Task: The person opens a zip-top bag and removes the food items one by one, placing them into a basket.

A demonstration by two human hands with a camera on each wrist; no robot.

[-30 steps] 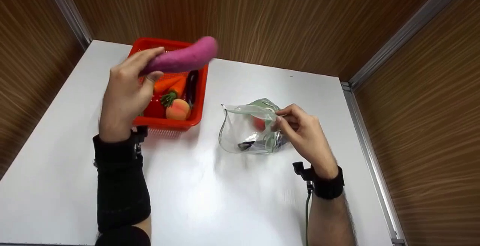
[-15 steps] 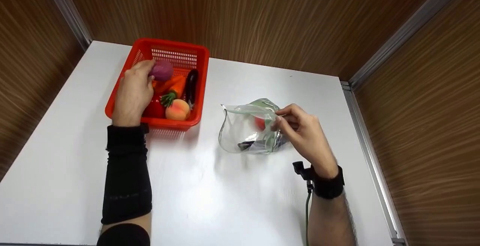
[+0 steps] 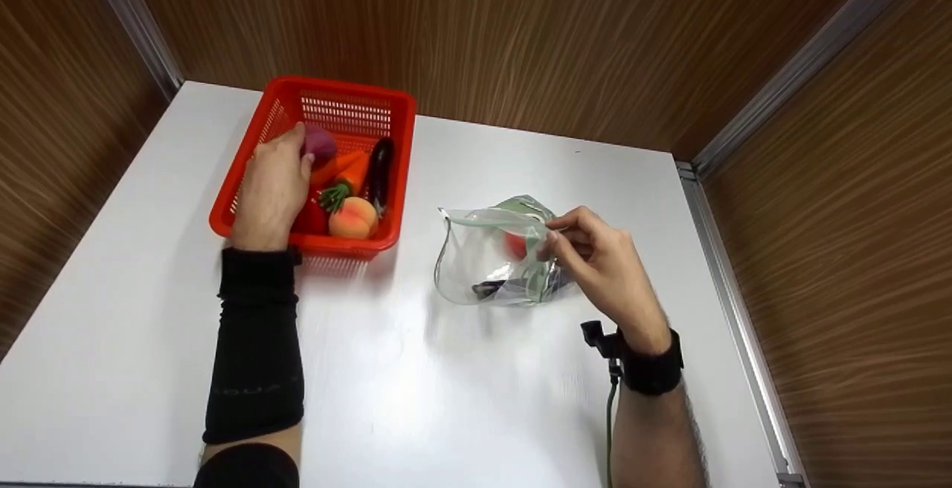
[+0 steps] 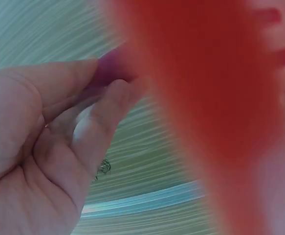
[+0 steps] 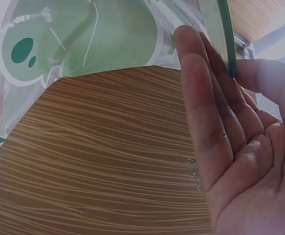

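Note:
Inside the red basket (image 3: 405, 168), my left hand (image 3: 274, 189) grips a purple sweet potato (image 3: 320, 143) near the left wall. Thumb and fingers pinch its purple end in the left wrist view, where the blurred red basket wall hides much of it. My right hand (image 3: 613, 268) pinches the rim of a clear zip bag (image 3: 461, 261) lying with its mouth open toward the left. Its green-edged strip passes between thumb and fingers in the right wrist view. Through the plastic show a red round thing (image 3: 515, 244) and a dark slender thing (image 3: 489, 289).
Beside the left hand in the basket lie orange carrots (image 3: 353, 172), a peach (image 3: 353, 219), a dark eggplant (image 3: 380, 168) and a shiny red piece (image 3: 311, 218). Wood-grain panels (image 3: 520, 42) enclose the white table (image 3: 416, 399) at the back and sides.
My left hand has lowered the sweet potato from above the basket down into it, toward the left wall. The right hand and the bag have stayed in place.

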